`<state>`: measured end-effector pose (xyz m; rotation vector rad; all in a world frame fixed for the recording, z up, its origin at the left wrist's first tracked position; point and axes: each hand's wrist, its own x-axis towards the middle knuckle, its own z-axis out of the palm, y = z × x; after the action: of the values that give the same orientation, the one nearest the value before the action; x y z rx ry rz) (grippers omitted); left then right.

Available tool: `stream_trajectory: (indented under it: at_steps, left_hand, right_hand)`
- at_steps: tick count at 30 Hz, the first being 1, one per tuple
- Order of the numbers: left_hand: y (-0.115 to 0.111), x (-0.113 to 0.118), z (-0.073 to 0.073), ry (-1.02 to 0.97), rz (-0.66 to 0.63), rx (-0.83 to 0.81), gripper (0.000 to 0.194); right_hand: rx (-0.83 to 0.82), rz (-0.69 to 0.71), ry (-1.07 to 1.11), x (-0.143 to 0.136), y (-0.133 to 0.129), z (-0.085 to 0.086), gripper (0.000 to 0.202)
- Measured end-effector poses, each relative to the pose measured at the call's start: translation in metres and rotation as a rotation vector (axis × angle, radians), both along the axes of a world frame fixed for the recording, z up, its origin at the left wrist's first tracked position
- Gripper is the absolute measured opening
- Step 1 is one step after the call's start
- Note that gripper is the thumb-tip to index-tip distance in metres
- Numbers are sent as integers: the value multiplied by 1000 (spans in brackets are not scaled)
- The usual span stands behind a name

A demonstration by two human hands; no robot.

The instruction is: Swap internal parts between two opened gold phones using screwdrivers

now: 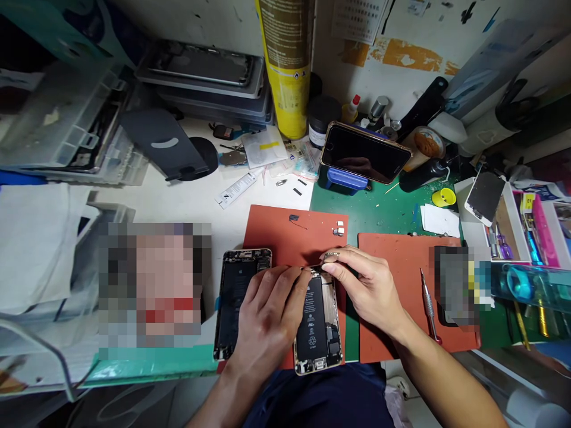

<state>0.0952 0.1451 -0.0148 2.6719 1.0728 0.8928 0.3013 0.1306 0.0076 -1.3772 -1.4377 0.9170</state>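
Observation:
An opened phone (314, 321), its battery and inner parts bare, lies on an orange mat (289, 235). My left hand (272, 300) is curled against the phone's upper left edge, fingers together and tips at the top end; its thumb is hidden. Just above the phone's upper right corner, my right hand (366, 282) pinches a small metallic phone part (331, 257) between thumb and forefinger. Partly behind my left hand lies a second opened phone (236, 285) with a dark inside. Small loose parts (339, 228) and a tiny black piece with a thin wire (294, 219) lie farther up the mat.
On a second orange mat (383, 309) at right rest a screwdriver (428, 303) and a dark phone (450, 285), partly blurred out. Behind, a phone (366, 151) leans on a blue stand (345, 179) near a yellow spray can (292, 107). Stacked boxes (209, 89) stand back left.

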Motion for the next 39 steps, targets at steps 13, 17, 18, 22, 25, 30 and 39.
stream_trajectory:
  at_steps: [13, 17, 18, 22, 25, 30, 39]
  left_hand:
    - [2, 0, 0, 3, 2, 13, 30]
    - [1, 0, 1, -1, -6, 1, 29]
    - [2, 0, 2, 0, -5, -4, 29]
    - [1, -1, 2, -13, 0, -18, 27]
    - [1, -1, 1, -25, -1, -18, 27]
    - [1, -2, 2, -31, 9, -34, 29]
    - [0, -3, 2, -63, -10, -66, 29]
  right_hand:
    - [0, -12, -14, 0, -1, 1, 15]
    - [10, -1, 11, 0, -1, 1, 16]
    - [13, -1, 14, 0, -2, 1, 16]
    - [32, 16, 17, 1, -2, 1, 16]
    - [36, 39, 7, 1, -4, 2, 17]
    - [70, 78, -15, 3, -4, 4, 20]
    - [1, 42, 42, 5, -5, 3, 19]
